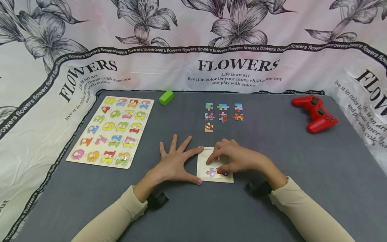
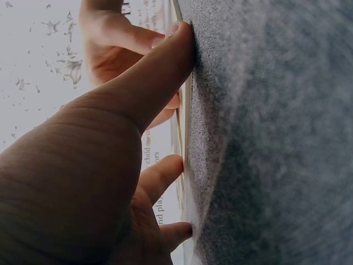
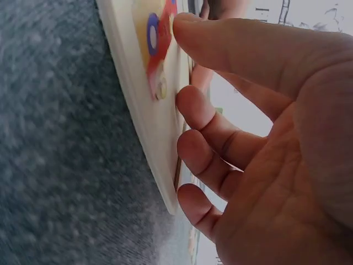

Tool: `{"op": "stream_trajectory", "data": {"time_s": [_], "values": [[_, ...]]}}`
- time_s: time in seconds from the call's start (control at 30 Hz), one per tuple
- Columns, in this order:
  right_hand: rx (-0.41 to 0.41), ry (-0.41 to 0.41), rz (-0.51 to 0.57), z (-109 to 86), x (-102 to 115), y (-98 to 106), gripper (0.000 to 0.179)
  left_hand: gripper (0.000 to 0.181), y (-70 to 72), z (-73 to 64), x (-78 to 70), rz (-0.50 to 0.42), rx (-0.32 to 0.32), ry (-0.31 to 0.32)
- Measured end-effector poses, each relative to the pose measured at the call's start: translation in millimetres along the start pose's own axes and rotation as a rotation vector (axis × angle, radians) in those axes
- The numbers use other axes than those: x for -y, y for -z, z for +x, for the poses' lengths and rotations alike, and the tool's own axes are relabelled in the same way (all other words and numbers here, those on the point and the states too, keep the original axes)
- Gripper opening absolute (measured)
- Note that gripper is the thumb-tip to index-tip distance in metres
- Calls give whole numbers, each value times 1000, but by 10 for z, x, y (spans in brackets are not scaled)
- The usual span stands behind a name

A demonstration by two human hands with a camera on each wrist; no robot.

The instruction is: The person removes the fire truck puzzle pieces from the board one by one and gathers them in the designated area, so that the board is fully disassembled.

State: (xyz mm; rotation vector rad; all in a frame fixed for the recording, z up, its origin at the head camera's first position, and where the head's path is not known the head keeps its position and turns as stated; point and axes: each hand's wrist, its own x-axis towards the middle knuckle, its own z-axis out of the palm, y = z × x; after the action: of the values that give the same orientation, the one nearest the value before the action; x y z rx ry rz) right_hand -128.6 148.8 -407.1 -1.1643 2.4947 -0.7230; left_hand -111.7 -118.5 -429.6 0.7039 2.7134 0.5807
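A small wooden puzzle tray [image 1: 203, 156] lies on the table between the two hands. Joined jigsaw pieces [image 1: 212, 172] showing part of a vehicle sit along its near side. Fingers spread wide, my left hand [image 1: 175, 164] rests on the table, its thumb and index finger touching the tray's left edge. Over the tray's right half is my right hand [image 1: 239, 157], its thumb on the pieces and its other fingers loosely bent. In the right wrist view, the thumb touches the printed picture [image 3: 160, 38] and the fingertips stand apart from it, with nothing pinched between them.
Several loose jigsaw pieces [image 1: 223, 117] lie in rows beyond the tray. A number puzzle board [image 1: 121, 134] is at the left, with a green block [image 1: 166, 97] near its far corner. A red game controller [image 1: 315, 113] lies at the far right.
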Motion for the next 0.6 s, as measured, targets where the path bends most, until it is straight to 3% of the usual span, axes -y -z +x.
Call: {"op": "stream_trajectory", "data": {"time_s": [0.4, 0.6], "values": [[33, 32, -14, 11, 10, -12, 32, 104, 30, -27, -11, -6, -13, -15], [69, 26, -9, -16, 17, 11, 40, 105, 9, -13, -2, -9, -7, -12]]}}
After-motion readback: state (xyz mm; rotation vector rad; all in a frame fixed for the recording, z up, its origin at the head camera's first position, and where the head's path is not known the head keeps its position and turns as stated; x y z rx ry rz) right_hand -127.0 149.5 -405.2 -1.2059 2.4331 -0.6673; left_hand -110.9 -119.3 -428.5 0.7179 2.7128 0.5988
